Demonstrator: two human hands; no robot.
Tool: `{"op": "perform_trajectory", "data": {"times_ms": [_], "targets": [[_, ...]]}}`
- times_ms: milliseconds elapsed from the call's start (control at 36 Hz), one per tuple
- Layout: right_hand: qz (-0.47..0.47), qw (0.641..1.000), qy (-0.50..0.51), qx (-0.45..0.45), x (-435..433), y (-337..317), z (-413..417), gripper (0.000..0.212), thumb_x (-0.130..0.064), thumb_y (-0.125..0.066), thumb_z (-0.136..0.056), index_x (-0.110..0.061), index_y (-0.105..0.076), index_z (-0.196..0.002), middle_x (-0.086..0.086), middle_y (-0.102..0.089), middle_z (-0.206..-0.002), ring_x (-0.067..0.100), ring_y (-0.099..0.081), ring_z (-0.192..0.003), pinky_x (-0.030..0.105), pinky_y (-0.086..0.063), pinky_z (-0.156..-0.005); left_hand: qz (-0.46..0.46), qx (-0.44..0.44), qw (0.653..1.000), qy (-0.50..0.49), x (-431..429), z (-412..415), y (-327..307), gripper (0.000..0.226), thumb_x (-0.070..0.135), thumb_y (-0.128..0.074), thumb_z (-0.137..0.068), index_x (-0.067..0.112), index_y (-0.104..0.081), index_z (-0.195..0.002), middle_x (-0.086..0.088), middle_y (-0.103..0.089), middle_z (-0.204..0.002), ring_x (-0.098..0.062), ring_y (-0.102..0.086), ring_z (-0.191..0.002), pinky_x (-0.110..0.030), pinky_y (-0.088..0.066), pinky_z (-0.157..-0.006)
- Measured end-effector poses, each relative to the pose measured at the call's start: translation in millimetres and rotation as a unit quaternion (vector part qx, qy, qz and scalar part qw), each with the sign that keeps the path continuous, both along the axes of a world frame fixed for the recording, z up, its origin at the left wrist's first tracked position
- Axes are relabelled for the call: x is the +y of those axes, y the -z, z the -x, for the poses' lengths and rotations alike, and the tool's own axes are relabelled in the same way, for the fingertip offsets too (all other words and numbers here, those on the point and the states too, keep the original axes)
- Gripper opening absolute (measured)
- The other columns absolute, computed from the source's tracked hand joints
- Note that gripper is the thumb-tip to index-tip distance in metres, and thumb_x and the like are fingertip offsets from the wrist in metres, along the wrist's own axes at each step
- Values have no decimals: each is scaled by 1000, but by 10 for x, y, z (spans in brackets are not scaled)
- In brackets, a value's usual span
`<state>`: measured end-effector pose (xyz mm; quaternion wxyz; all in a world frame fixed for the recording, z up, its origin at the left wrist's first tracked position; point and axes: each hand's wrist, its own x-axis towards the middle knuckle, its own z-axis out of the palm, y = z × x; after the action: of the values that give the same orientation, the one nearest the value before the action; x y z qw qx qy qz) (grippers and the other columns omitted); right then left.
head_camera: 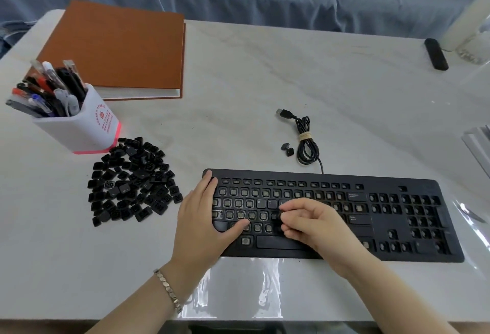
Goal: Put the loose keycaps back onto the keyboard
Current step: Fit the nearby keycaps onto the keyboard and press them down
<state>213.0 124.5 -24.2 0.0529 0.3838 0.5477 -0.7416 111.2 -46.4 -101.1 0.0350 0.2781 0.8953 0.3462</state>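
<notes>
A black keyboard (pixel 384 227) lies near the table's front edge, most of its keys bare, with a few caps such as R, T and the space bar in place. My left hand (pixel 204 217) rests flat on the keyboard's left end, fingers straight, thumb on the lower rows. My right hand (pixel 305 219) pinches a black keycap (pixel 275 215) over the middle letter rows. A heap of several loose black keycaps (pixel 132 182) lies on the table left of the keyboard. Two more loose keycaps (pixel 287 148) sit behind the keyboard beside the cable.
The keyboard's coiled USB cable (pixel 305 140) lies behind it. A white pen holder (pixel 87 127) full of pens stands at the left, with an orange-brown book (pixel 119 45) behind it. A black oblong object (pixel 436 54) and a clear bottle (pixel 474 31) sit at the far right.
</notes>
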Motion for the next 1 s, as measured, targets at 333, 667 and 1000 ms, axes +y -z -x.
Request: {"op": "perform_trajectory", "data": {"times_ms": [333,667,1000], "targets": [[100,992,68,38,-59,26,20,20,11,-60,-79,-2,-68,-91,4,-60,-71,11,-65,-65,16,-54,-64,-1,5,1000,0,0,4,10,95,68,-54,-66,8,-42,-139,10,-26,-147,-17,-34,-132,-19,-14,-108],[-120,991,35,53,-61,132,-17,16,6,-67,-78,-5,-67,-89,3,-65,-67,8,-63,-56,14,-51,-57,-2,6,1000,-2,1,-3,24,96,69,-53,-66,10,-39,-141,13,-22,-148,-15,-32,-133,-23,-16,-109],[-518,845,-55,120,-212,487,19,24,-9,-78,-69,-14,-75,-92,-14,-38,-72,-10,-43,-78,1,-31,-73,-7,19,1000,5,4,-3,26,94,66,-54,-69,8,-39,-140,9,-24,-147,-13,-30,-132,-20,-14,-108]]}}
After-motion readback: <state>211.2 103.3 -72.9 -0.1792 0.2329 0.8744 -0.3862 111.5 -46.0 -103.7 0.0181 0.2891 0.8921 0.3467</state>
